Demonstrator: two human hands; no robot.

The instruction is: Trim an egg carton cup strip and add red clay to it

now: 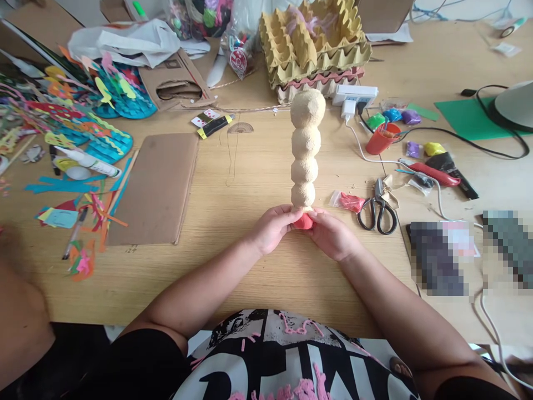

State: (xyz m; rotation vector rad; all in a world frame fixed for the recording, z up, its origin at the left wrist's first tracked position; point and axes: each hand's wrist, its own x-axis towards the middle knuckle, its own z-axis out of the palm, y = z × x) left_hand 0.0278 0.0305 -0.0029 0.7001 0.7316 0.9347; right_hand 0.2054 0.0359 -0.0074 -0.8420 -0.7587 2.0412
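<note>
A row of several pale, rough-textured balls (305,141), joined end to end, stretches away from me over the table. At its near end sits a lump of red clay (303,221). My left hand (272,228) pinches the red clay from the left, thumb on top. From the right, my right hand (333,232) presses on the same lump, its thumb nearly meeting the left one. The fingers under the clay are hidden. Just right of my right hand lie an opened packet of red clay (351,201) and black-handled scissors (378,211).
Stacked egg trays (316,69) stand behind the balls, beside a white power strip (356,94) with cables. A red cup (382,139) holds thin sticks. At left lie a cardboard sheet (154,189), paper strips and a glue bottle (94,161). Another person's arm (20,311) shows at far left.
</note>
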